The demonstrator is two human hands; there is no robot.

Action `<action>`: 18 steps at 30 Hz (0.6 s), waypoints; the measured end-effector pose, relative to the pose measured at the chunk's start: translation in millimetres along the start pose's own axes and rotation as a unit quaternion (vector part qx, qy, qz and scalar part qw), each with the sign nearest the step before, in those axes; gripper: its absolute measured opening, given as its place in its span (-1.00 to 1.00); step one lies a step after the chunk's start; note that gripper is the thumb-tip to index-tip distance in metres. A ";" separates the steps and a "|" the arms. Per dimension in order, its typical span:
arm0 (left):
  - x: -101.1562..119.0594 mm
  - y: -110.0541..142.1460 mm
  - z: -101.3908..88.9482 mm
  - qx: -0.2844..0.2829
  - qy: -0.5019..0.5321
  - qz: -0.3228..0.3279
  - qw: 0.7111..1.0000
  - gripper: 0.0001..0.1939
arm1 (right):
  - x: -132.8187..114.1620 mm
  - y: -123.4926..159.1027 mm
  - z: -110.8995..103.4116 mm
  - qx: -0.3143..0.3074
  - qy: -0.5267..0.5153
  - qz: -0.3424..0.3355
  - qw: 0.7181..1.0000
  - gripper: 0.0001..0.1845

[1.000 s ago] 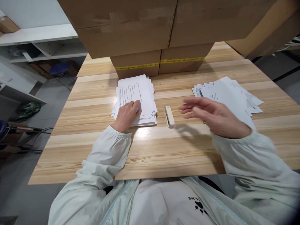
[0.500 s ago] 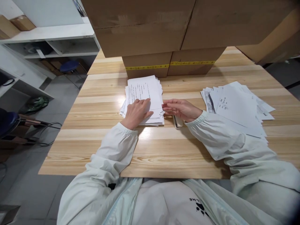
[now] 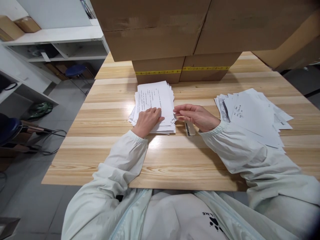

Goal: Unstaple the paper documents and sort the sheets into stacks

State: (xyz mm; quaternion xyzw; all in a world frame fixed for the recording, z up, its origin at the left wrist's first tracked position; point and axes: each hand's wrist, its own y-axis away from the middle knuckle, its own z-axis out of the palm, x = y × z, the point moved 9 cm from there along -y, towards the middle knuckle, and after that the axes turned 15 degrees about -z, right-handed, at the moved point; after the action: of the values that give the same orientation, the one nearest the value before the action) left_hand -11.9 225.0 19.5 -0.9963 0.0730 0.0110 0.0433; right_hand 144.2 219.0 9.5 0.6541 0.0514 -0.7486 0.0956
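A stack of printed white sheets [image 3: 156, 96] lies on the wooden table [image 3: 175, 156] in front of me. My left hand [image 3: 147, 121] rests on the stack's lower left part, fingers curled and pressing on the top sheet. My right hand [image 3: 197, 116] is at the stack's right edge, its fingertips touching the edge of the sheets, fingers stretched out. A small beige stapler [image 3: 190, 128] lies on the table just under my right wrist, partly hidden.
A second, spread-out pile of papers [image 3: 252, 113] lies at the right. Large cardboard boxes [image 3: 160, 30] stand at the back of the table, close behind the stack. White shelving [image 3: 57, 40] and a stool [image 3: 75, 70] stand at the left, off the table.
My right hand swept left from above the table past the stapler to the stack's right edge. My left hand stayed on the stack, its fingers curling slightly. The view shifted.
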 end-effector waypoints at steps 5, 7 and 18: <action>-0.1 0.9 0.6 0.010 0.008 -0.003 1.000 -0.70 | 6.7 -0.1 -0.5 -0.005 -0.030 0.041 0.999 -0.87; 0.3 0.8 1.3 0.013 0.012 0.000 1.000 -0.71 | 11.9 1.5 -0.4 -0.004 -0.034 0.063 0.997 -0.86; -0.9 2.6 -0.8 0.015 0.025 0.002 1.000 -0.61 | 18.8 2.1 3.0 0.027 -0.033 0.072 0.996 -0.79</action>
State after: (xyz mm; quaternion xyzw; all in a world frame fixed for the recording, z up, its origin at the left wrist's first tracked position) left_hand -13.1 222.5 20.1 -0.9954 0.0760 -0.0150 0.0563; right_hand 139.4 214.9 -8.6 0.6331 -0.0193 -0.7623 0.1331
